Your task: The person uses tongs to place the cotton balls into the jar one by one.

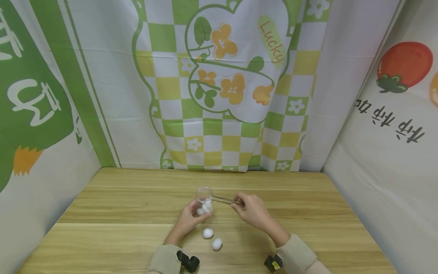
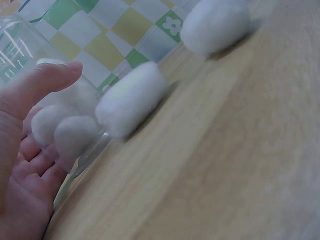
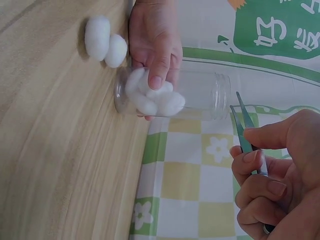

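Note:
A clear jar (image 1: 204, 195) with several white cotton balls (image 3: 150, 95) inside stands upright on the table. My left hand (image 1: 189, 219) holds it low down, thumb on the near side and fingers behind. In my right hand (image 1: 252, 209) is a pair of metal tweezers (image 1: 226, 199), pinched between thumb and fingers. The tweezer tips are slightly apart beside the jar's open mouth, and nothing shows between them in the right wrist view. Two loose cotton balls, one nearer the jar (image 1: 208, 233) and one closer to me (image 1: 217, 244), lie on the wood in front of the jar.
The wooden table (image 1: 119, 213) reaches back to a green and yellow checked curtain (image 1: 219, 144). Printed cloth walls stand at the left and right sides. Black wrist devices (image 1: 188, 261) are at both cuffs.

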### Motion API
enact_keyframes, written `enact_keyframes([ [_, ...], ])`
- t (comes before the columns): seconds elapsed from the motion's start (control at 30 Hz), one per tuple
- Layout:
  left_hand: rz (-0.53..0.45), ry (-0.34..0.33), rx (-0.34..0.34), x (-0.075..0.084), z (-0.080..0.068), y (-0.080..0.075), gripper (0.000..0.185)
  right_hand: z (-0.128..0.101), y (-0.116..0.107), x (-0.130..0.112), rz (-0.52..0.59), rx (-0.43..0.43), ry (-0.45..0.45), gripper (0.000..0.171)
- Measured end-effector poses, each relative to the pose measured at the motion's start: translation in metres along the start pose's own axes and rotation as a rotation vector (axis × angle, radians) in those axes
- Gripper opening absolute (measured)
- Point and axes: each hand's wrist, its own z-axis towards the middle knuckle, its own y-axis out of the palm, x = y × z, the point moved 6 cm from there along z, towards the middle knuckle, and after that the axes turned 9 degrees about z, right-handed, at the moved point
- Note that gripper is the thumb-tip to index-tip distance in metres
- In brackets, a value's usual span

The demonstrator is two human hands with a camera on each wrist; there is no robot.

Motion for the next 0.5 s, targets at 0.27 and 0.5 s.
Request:
enact_keyframes([
  [0.27,0.005,0.0,-0.001,0.0005,-0.0004,-0.0001,0.038,-0.0052,0.0006,0.0034,0.025,-0.036,0.025,0.01],
  [0.5,0.008,0.001,0.007,-0.0001,0.0001,0.0001,0.038,-0.0081,0.0029,0.0056,0.021,-0.061,0.039,0.009],
])
